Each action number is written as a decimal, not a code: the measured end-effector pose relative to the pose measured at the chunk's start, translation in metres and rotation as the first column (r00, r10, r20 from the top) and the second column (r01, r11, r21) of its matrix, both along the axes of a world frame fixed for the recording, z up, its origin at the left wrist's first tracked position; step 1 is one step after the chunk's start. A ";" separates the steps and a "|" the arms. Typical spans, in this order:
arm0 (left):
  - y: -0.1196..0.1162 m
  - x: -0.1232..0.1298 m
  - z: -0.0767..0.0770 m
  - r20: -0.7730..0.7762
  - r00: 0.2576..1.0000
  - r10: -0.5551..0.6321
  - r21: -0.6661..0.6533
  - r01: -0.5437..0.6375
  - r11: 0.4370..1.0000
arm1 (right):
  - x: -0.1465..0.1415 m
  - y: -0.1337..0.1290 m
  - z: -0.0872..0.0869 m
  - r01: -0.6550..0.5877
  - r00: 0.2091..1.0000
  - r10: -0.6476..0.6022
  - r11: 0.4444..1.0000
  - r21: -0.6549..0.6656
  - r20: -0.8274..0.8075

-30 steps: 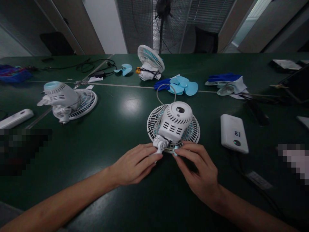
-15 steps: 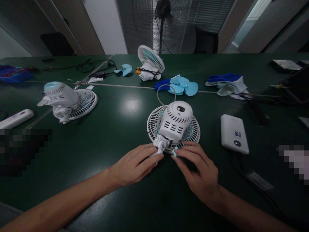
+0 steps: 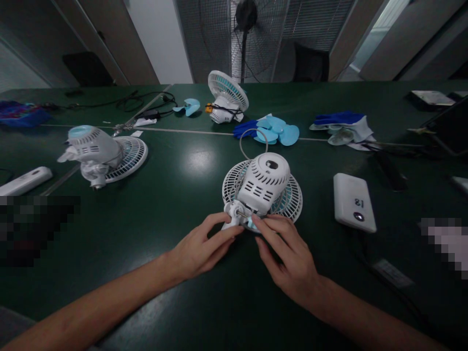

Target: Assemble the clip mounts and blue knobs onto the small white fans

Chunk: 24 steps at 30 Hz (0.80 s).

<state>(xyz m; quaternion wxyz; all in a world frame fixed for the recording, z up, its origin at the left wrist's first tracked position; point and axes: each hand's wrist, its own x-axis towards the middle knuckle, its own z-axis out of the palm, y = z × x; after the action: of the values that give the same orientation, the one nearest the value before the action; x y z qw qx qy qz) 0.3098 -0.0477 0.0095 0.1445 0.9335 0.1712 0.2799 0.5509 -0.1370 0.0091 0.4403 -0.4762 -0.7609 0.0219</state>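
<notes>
A small white fan (image 3: pixel 263 187) lies with its round grille down on the dark green table, motor housing upward. At its near side, my left hand (image 3: pixel 201 246) grips the white clip bracket (image 3: pixel 234 214) between thumb and fingers. My right hand (image 3: pixel 290 251) has its fingertips at a light blue screw knob (image 3: pixel 250 223), whose thin metal shank points into the bracket's joint. The index finger touches the knob, while the thumb sits lower, a little apart from it. My fingers partly cover the knob and the bracket's lower end.
Another white fan (image 3: pixel 97 151) lies at the left, and a third (image 3: pixel 227 97) stands at the back. Light blue fan blades (image 3: pixel 280 130) rest beyond the near fan beside blue gloves (image 3: pixel 341 126). A white power bank (image 3: pixel 354 202) lies right of my hand. Cables (image 3: pixel 127 100) run across the back left.
My right hand has moved left with the light blue knob, bringing it closer to the bracket; its thumb has come away from the knob. The bracket and my left hand have shifted slightly left.
</notes>
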 end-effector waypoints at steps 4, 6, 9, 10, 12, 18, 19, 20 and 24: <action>0.000 0.002 0.003 0.011 1.000 -0.027 -0.038 0.027 0.999 | 0.000 0.000 0.000 -0.015 1.000 0.016 1.000 -0.016 0.010; 0.000 0.003 0.006 0.000 0.998 -0.059 -0.023 0.059 0.998 | 0.001 0.000 0.000 -0.017 1.000 0.018 1.000 -0.016 0.021; -0.001 0.005 0.008 -0.028 0.995 -0.096 0.021 0.096 0.995 | 0.002 -0.001 0.001 -0.025 0.999 0.026 0.999 -0.026 0.035; -0.001 0.005 0.008 -0.031 0.995 -0.095 0.032 0.096 0.995 | 0.002 -0.001 0.001 -0.033 0.999 0.034 0.999 -0.027 0.032; -0.001 0.005 0.008 -0.025 0.997 -0.077 0.031 0.077 0.997 | 0.002 -0.002 0.002 -0.048 0.999 0.048 0.999 -0.021 0.015; 0.001 0.005 0.006 0.026 0.997 -0.067 -0.047 0.068 0.997 | 0.002 -0.003 0.003 -0.002 1.000 0.002 1.000 -0.028 0.010; 0.001 0.005 0.006 0.036 0.997 -0.071 -0.051 0.073 0.996 | 0.002 -0.003 0.003 0.001 1.000 0.000 1.000 -0.030 0.011; 0.001 0.006 0.006 0.046 0.996 -0.075 -0.053 0.077 0.996 | 0.002 -0.002 0.003 -0.002 1.000 0.002 0.999 -0.032 0.016; 0.000 0.006 0.008 0.064 0.996 -0.062 -0.056 0.065 0.996 | 0.001 -0.002 0.003 -0.027 0.997 0.031 0.998 -0.057 0.067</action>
<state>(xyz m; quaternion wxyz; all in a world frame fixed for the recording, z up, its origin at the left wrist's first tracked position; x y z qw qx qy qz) 0.3158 -0.0481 0.0173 0.1854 0.9248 0.1449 0.2990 0.5515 -0.1390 0.0119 0.4003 -0.4779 -0.7812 0.0334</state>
